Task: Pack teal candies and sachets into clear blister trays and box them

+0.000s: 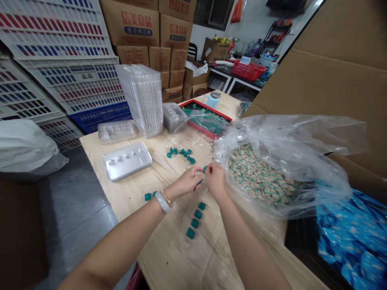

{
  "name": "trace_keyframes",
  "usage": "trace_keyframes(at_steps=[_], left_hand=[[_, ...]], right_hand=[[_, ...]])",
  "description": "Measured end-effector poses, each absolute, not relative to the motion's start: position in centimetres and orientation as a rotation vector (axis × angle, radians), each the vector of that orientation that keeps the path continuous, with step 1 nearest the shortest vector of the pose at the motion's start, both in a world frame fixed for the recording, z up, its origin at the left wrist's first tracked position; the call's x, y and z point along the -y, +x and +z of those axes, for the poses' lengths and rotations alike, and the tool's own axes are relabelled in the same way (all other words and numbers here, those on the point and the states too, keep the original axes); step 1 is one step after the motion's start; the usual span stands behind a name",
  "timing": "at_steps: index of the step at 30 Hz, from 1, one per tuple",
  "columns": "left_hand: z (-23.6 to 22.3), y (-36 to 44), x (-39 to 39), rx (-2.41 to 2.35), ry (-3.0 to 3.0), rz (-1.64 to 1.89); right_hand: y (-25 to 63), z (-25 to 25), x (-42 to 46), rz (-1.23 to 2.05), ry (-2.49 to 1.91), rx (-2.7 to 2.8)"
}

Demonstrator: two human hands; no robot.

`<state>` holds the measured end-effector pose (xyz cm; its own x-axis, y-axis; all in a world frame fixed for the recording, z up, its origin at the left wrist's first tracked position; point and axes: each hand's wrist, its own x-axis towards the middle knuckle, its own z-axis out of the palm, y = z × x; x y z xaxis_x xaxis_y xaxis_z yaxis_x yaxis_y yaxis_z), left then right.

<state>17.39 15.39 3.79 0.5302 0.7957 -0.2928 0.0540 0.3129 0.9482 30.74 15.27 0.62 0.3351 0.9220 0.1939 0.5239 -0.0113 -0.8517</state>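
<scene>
— Item one, far left?

— White sack by the floor, stacked plastic crates behind it, then cardboard cartons with red print

— On the plywood table, going right?

— Grey moulded tray, tall stack of clear trays, red-rimmed tray beyond, pale blue lidded mug at the far end

— Hands?

— Left hand, pale bangle on the wrist, fingers pinched. Right hand, also pinched. The fingertips meet on a small teal square piece, held between both hands, its long axis too small to tell. The right hand is nearer the bag, the left nearer the loose pieces

— Loose pieces?

— Row of four teal squares on the table below the hands, between the forearms, slanting up to the right. Cluster of teal bits just beyond the hands

— Far right?

— Clear plastic bag holding a heap of tan-and-teal pieces, blue printed sheet below it, large cardboard panel behind it
</scene>
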Motion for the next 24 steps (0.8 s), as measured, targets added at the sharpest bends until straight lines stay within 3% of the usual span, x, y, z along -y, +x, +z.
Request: trace_keyframes(at_steps=[3,10,15,21,24], left_hand=[[3.6,16.4,-15.0,-0.982,1.118,0.622],[1.9,17.5,-15.6,-0.897,1.145,0.821],[2.0,17.5,-15.5,-0.798,1.039,0.807],[3.2,16.9,-14.9,-0.884,0.949,0.845],[3.6,16.8,-14.8,-0.885,0.934,0.882]], right_hand=[[31.2,0.3,-15.3,0.865,-1.536,1.138],[29.8,1.9,-13.5,1.302,-1.260,0.817],[29.5,2.6,-12.8,1.270,-1.271,0.987],[29.6,2.0,-13.0,0.740,-1.567,1.260],[29.4,2.2,-12.9,0.969,-1.478,1.087]])
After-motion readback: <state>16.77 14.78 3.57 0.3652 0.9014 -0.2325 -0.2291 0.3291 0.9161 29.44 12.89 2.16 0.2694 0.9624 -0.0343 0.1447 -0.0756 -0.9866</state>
